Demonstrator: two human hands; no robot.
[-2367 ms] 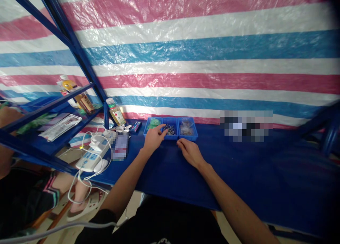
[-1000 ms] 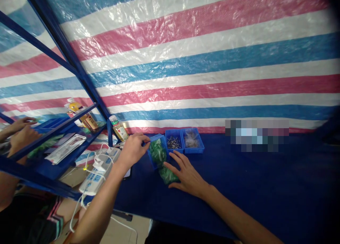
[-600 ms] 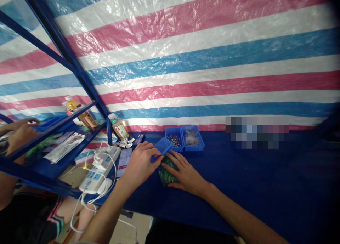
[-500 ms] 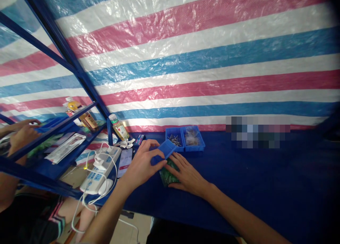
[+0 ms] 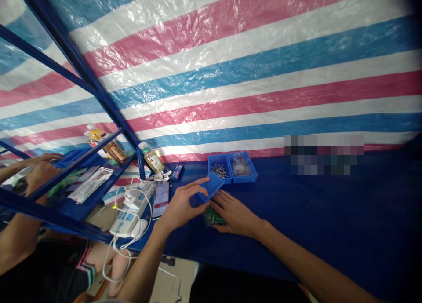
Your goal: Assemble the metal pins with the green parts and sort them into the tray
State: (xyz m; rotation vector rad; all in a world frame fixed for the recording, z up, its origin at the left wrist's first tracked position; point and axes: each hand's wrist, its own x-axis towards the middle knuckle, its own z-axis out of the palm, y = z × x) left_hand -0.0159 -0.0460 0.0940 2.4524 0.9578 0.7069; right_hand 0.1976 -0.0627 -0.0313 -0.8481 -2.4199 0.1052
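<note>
My left hand (image 5: 185, 206) is closed on a small blue plastic bin (image 5: 211, 188), its thumb and fingers at the near-left side. The bin is tilted above the table, just over a shiny green packet (image 5: 212, 217). On that packet lies my right hand (image 5: 235, 215), with its fingers across the far side and its thumb at the near edge. The fingertips come close to the lower rim of the bin. What is inside the bin is hidden from this side, and I cannot make out what the packet contains.
Behind my hands stand a blue bin of metal pins (image 5: 220, 170) and a blue bin with clear bags (image 5: 241, 166). On the left are a phone (image 5: 161, 199), a power strip (image 5: 130, 213) with white cables, and a bottle (image 5: 152, 158). Beyond the blue frame (image 5: 95, 92) another person's hands (image 5: 42, 171) work.
The whole view has shifted slightly as my head turned. My left hand still holds the bin tilted over the packet, and my right hand stays on the packet.
</note>
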